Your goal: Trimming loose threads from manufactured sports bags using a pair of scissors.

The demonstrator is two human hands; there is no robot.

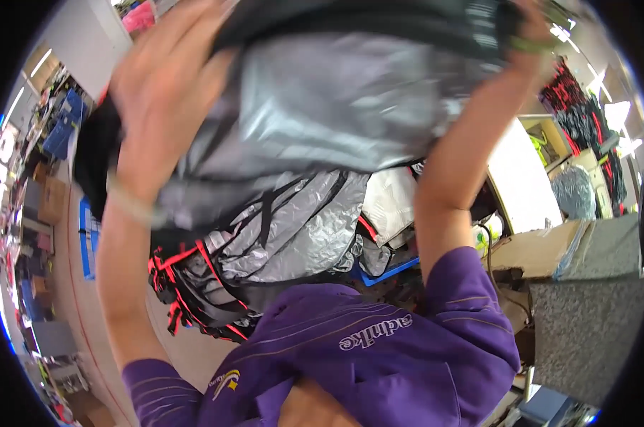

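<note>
Bag: silver with black edging (pixel 336 99), raised between my hands, filling the space from finger to finger; its top edge runs out of view.
Left fingers: my left hand (pixel 169 82) lies along the bag's left edge, fingers close together, blurred; whether they clamp, I cannot tell.
Right fingers: my right hand (pixel 531 28) is at the black upper right edge, partly cut off; its grip I cannot tell.
Under both hands: silver cloth (pixel 300 238) with red straps (pixel 194 252), below the bag's lower edge.
Left room: floor (pixel 80 320) runs down outside my left fingers and forearm.
Right room: bench (pixel 539 252), below and outward of my right fingers, its edge near my elbow.
</note>
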